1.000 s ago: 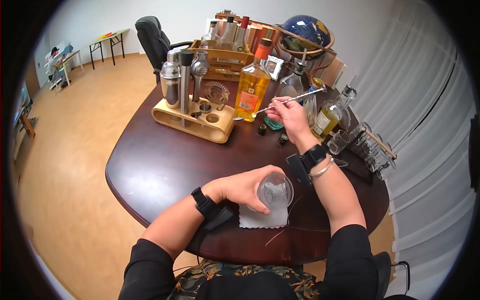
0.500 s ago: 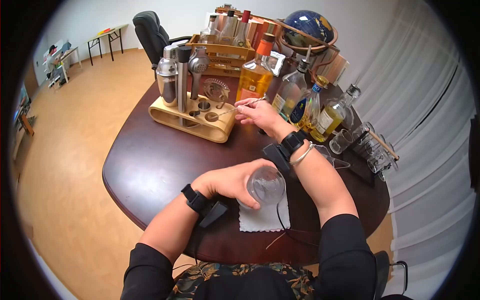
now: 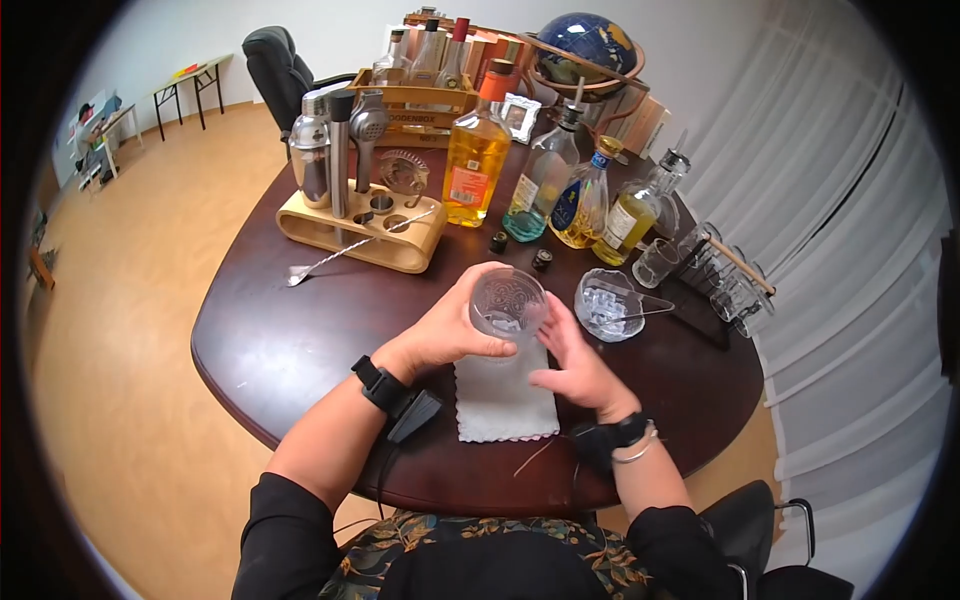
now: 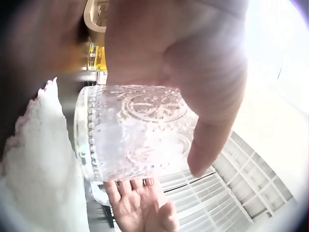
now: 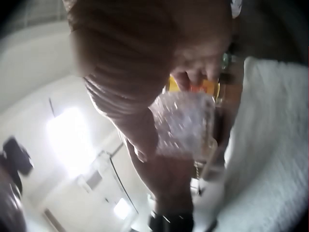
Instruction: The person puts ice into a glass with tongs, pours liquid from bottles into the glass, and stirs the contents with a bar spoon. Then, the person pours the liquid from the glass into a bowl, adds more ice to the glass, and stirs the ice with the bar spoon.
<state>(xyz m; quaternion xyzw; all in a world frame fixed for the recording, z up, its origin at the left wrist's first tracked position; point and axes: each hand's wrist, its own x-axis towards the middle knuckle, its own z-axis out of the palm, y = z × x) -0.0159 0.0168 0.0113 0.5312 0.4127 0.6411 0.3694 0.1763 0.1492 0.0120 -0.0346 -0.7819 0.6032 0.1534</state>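
Note:
My left hand (image 3: 445,320) grips a clear embossed glass (image 3: 508,305) from its left side, thumb and fingers around the wall. In the left wrist view, raised patterns and a beaded band show on the glass (image 4: 140,128). My right hand (image 3: 580,365) is at the glass's right side, fingers extended and thumb spread. Its palm (image 4: 140,210) faces the glass in the left wrist view. Below the glass lies a white cloth (image 3: 505,410) with a scalloped edge. A twisted bar spoon (image 3: 350,248) leans across the wooden bar-tool stand (image 3: 415,255), its bowl end on the table.
A glass bowl (image 3: 600,325) of ice, with tongs (image 3: 650,308) across it, stands to the right. Behind are an amber bottle (image 3: 475,165), several other bottles and two dark stoppers. A rack of glasses (image 3: 735,280) is at the right edge.
My right hand has put the bar spoon down against the stand and come back beside the glass. My left hand has kept its grip and moved the glass slightly away from me.

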